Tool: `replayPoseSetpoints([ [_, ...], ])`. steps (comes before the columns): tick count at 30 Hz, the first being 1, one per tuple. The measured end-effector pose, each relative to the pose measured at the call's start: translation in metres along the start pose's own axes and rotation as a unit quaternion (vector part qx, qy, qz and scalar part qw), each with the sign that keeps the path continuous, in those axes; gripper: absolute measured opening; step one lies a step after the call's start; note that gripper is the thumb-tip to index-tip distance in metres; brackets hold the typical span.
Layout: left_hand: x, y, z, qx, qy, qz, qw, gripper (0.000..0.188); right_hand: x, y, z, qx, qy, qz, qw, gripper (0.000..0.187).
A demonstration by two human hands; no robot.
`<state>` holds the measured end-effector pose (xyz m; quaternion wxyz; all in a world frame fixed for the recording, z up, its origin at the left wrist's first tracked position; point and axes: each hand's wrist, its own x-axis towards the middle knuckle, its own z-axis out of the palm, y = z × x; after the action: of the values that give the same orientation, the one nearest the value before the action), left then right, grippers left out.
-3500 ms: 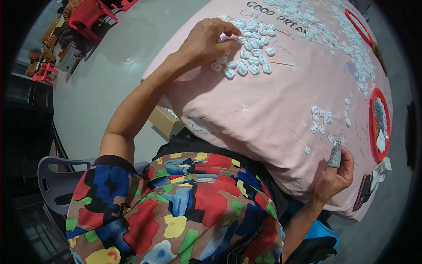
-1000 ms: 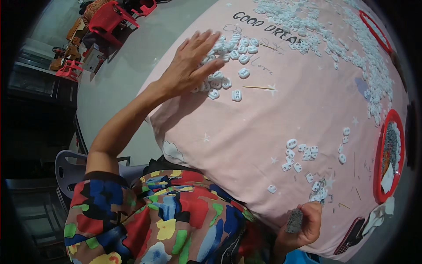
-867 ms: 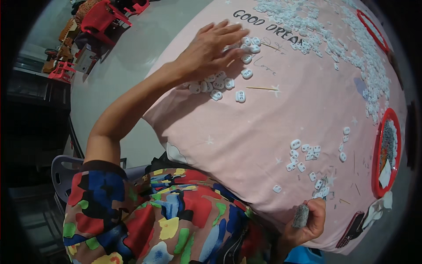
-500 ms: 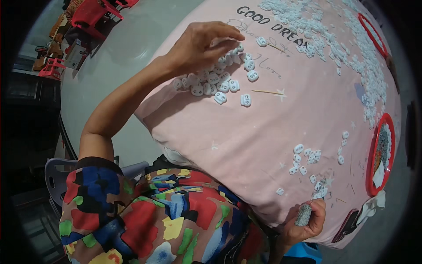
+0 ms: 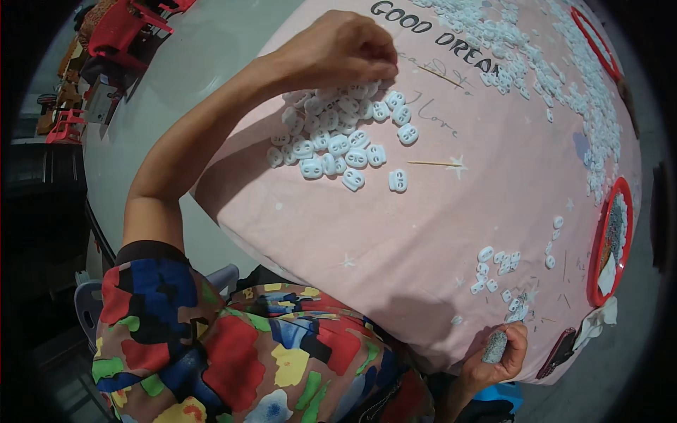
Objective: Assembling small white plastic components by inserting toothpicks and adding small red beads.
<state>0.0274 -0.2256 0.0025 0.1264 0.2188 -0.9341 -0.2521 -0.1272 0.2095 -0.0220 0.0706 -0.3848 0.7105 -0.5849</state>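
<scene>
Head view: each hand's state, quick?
Left hand: curled over white pieces; whether holding one can't be told.
Right hand: curled, grey finger cover on; grip can't be told.

Large black capital lettering (image 5: pixel 442 39) is slanting across the pink cloth-covered tabletop (image 5: pixel 395 233), well back from its near edge, while thin grey cursive script (image 5: pixel 436 121) is running just nearer that edge, likewise slanting toward the right edge.

Pink cloth (image 5: pixel 303 225) | white pieces (image 5: pixel 338 145), piled, scattered | thin stick (image 5: pixel 431 163) | red tray (image 5: pixel 594 285)
</scene>
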Motion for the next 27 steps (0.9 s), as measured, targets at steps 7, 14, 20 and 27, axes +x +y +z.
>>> replayPoseSetpoints([
  [7, -0.027, 0.001, 0.009, -0.101, 0.070, 0.046, 0.991, 0.024, -0.001, 0.001, -0.001, -0.017, -0.005, -0.025, 1.000, 0.020],
  [14, -0.040, 0.030, 0.011, 0.031, 0.051, 0.050, 0.997, 0.023, -0.006, 0.009, -0.003, -0.032, 0.016, -0.025, 0.999, 0.020],
  [20, -0.064, 0.018, 0.005, -0.057, 0.088, -0.013, 0.994, 0.015, -0.006, 0.016, -0.005, 0.007, 0.025, -0.033, 0.999, 0.016],
  [27, -0.076, 0.038, 0.023, -0.083, 0.160, 0.030, 0.983, 0.021, -0.003, 0.012, -0.001, 0.009, 0.026, 0.010, 1.000, 0.025],
])
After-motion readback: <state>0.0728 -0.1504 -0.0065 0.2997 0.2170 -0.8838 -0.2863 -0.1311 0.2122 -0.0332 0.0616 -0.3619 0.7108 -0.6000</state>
